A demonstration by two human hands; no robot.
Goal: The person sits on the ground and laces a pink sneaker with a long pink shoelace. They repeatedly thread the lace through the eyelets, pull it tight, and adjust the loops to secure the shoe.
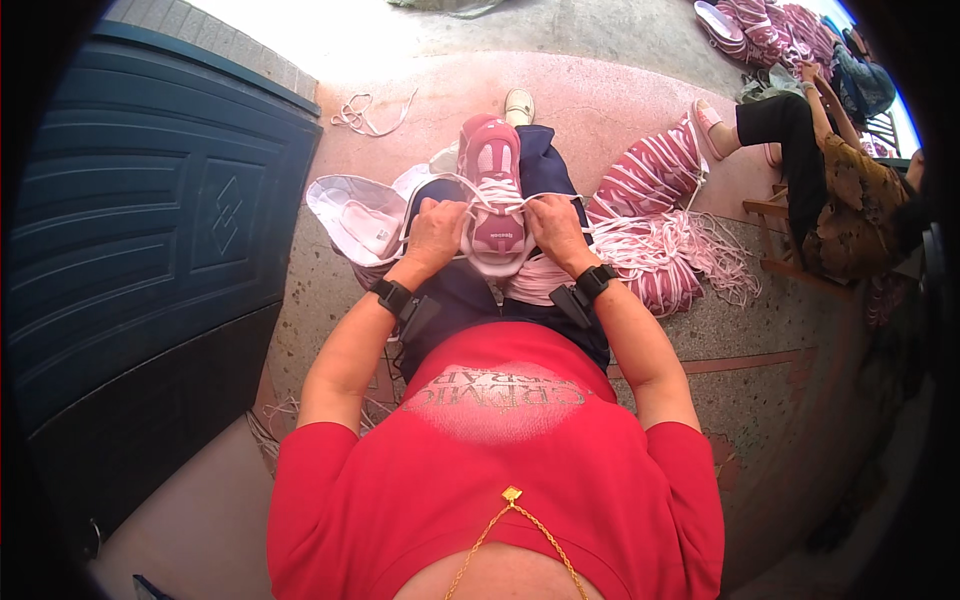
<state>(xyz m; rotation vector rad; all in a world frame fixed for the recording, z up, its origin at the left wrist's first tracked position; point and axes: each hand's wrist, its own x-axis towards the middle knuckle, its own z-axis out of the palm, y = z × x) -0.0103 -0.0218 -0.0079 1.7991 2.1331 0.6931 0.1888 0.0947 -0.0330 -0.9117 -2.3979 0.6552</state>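
Observation:
A pink sneaker (490,145) with white lacing rests across my lap, its toe pointing away from me. White shoelaces (492,192) run through its eyelets, and their ends stretch out to both sides. At the shoe's left side, my left hand (436,236) is closed with a lace pinched between thumb and fingers. My right hand (557,234) pinches the other lace at the right side, the strand pulled sideways. Both hands sit near the tongue, level with each other.
To my right lie stacked pink-and-white shoe uppers (648,178) and a bundle of white laces (670,248). More white-lined shoe pieces (355,218) are at my left. A loose lace (366,113) lies on the floor. A blue door (150,170) flanks me; another person (845,190) sits at right.

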